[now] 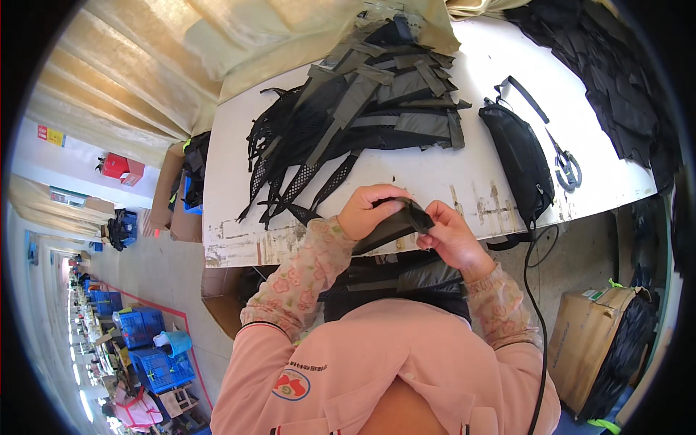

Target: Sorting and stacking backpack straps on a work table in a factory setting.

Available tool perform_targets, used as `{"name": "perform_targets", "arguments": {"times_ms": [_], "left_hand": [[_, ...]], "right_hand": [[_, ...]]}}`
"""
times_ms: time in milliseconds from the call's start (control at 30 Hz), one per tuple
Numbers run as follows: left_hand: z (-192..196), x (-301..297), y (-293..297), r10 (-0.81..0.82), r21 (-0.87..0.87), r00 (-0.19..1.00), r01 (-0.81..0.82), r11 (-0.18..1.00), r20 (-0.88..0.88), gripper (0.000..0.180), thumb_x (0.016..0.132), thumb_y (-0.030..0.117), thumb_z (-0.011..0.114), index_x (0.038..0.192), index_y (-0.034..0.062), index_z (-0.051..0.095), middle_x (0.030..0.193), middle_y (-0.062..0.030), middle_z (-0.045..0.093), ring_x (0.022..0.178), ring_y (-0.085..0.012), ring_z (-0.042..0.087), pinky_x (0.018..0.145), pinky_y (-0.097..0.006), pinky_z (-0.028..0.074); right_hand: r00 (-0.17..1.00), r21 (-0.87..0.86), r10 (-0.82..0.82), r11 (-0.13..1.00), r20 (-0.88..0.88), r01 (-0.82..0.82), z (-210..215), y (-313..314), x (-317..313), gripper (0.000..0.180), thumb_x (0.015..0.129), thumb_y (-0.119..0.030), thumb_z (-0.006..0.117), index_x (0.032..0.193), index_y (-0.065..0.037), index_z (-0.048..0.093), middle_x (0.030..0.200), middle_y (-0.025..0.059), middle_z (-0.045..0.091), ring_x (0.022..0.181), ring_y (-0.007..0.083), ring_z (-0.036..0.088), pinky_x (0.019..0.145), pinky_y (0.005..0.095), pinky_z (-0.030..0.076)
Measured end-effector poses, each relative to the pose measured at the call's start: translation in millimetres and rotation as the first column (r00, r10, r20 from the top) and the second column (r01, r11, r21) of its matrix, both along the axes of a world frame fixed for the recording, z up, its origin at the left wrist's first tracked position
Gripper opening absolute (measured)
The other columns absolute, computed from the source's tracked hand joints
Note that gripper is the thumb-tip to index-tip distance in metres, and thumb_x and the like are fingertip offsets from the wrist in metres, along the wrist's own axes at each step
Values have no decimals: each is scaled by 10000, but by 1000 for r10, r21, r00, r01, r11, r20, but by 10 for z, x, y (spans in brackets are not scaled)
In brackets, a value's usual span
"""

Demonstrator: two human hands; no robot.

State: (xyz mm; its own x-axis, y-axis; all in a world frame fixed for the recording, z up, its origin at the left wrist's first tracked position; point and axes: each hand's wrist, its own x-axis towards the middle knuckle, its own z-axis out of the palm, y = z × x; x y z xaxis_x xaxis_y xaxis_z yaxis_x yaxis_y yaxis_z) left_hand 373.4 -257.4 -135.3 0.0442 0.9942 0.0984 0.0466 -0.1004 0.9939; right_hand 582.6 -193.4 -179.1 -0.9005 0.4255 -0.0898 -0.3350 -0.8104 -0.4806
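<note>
At the near edge of the white table (478, 181), both my hands grip a dark olive-black fabric piece (384, 230). My left hand (368, 210) is closed over its upper left part, thumb on top. With pinched fingertips, my right hand (455, 238) holds its right end, where the cloth is folded. The piece's lower part hangs towards my lap, over more dark fabric (395, 279). Beyond my hands lies a heap of black mesh and dark fabric pieces (377, 109), loose strips trailing towards me. To the right rests a black zippered pouch (516, 156) with a strap (528, 98).
A dark ringed item (569, 172) lies beside the pouch. More black fabric (605, 80) is piled at the far right. A black cable (535, 319) runs down past my right arm. Cardboard boxes (587, 348) stand on the floor; blue crates (161, 370) line the left.
</note>
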Motion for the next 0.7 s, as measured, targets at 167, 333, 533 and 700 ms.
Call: {"name": "perform_targets", "arguments": {"times_ms": [167, 333, 533, 700], "left_hand": [[81, 77, -12, -94, -211, 944, 27, 977, -317, 225, 842, 140, 645, 1011, -8, 647, 847, -108, 654, 746, -145, 578, 704, -297, 466], [75, 83, 57, -51, -336, 935, -75, 939, -352, 344, 866, 306, 638, 949, -26, 669, 745, -119, 665, 654, -155, 581, 646, -311, 475], [179, 175, 112, -104, -480, 939, -70, 875, -326, 412, 852, 367, 657, 902, -41, 677, 733, -105, 668, 657, -134, 576, 637, -304, 470], [-163, -147, -294, -483, -448, 794, 303, 841, -370, 497, 798, 424, 710, 1015, -17, 637, 878, -160, 672, 797, -208, 622, 720, -361, 485]], "right_hand": [[710, 994, -696, 98, 104, -49, 49, 60, -4, 67, 927, -35, 525, 977, -18, 483, 713, 94, 525, 616, 124, 516, 546, 305, 434], [694, 864, -657, 494, 294, 101, 71, 167, -8, 139, 928, -91, 559, 1043, -22, 522, 737, 32, 551, 642, 101, 507, 571, 266, 430], [849, 733, -336, 675, 407, -84, 193, 207, 72, 158, 911, -180, 609, 963, -32, 586, 784, -27, 547, 672, 42, 493, 580, 194, 410], [777, 676, -203, 650, 595, -348, 171, 273, 516, 190, 852, -173, 678, 798, -33, 562, 653, -15, 547, 600, 58, 518, 534, 226, 420]]}}
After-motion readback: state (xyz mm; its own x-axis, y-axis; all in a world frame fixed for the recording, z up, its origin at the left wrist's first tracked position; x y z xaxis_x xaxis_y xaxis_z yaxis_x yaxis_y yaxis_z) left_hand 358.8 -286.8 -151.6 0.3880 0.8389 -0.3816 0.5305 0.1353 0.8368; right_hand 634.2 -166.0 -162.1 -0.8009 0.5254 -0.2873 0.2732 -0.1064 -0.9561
